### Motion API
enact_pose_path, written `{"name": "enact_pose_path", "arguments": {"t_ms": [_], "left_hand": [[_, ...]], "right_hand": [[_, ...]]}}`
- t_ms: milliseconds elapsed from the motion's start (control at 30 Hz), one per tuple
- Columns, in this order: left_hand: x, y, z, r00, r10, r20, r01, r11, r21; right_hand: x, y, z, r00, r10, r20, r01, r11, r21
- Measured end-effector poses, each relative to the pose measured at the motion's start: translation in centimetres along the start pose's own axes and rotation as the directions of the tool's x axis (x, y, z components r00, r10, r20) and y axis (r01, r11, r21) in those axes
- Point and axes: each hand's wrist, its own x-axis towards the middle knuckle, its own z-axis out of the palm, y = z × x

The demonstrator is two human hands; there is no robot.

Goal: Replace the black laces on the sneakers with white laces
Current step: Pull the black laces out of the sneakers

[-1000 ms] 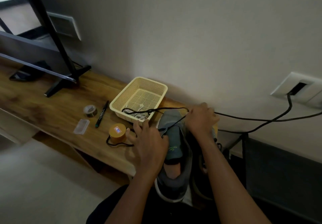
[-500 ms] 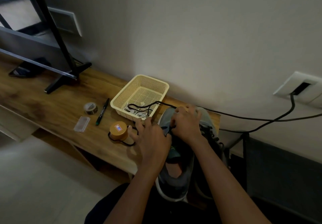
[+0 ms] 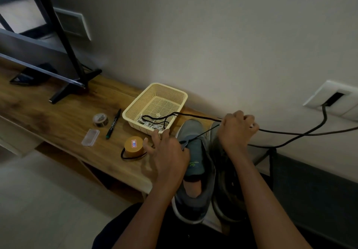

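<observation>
Where the right forearm crosses it, the darker right sneaker [image 3: 224, 194] is mostly hidden. The grey left sneaker [image 3: 195, 173] beside it shows its tongue and open throat, both heels at the near edge of the table [image 3: 58, 128]. The left grip [image 3: 168, 153] lies on the grey shoe's side, fingers spread and uncurled, thumb out of sight. Ahead and to the right, the right grip [image 3: 238, 130] is fisted round the black lace [image 3: 203, 133]. The lace runs taut from the grey sneaker up into the fist, then leftward into the basket [image 3: 155, 90]. White laces [image 3: 149, 124] lie coiled there, just beyond the left grip's fingertips. A dark cable [image 3: 290, 133] passes behind the fist, and where lace ends and cable begins is hard to tell.
</observation>
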Motion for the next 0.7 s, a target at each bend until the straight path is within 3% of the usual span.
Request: {"name": "enact_pose_path", "arguments": {"t_ms": [133,267,367,567,700], "left_hand": [[0.0,0.0,0.1,1.0,0.005,0.012,-0.005,1.0,0.001],[-0.1,0.0,0.0,1.0,0.008,0.011,-0.008,1.0,0.007],[-0.1,-0.1,0.1,1.0,0.005,0.008,-0.005,1.0,-0.007],[0.0,0.1,0.2,1.0,-0.004,0.015,0.004,1.0,-0.006],[0.1,-0.2,0.2,1.0,-0.014,0.009,0.014,0.999,-0.029]], "right_hand": [[-0.5,-0.6,0.0,0.977,-0.21,0.033,0.203,0.969,0.138],[-1.7,-2.3,0.4,0.873,-0.451,0.184,0.432,0.892,0.135],[-2.2,-3.0,1.2,0.834,-0.472,0.285,0.464,0.88,0.098],[-2.4,-3.3,2.0,0.848,-0.459,0.264,0.478,0.878,-0.009],[-1.7,-2.6,0.8,0.92,-0.355,0.165,0.368,0.928,-0.061]]}}
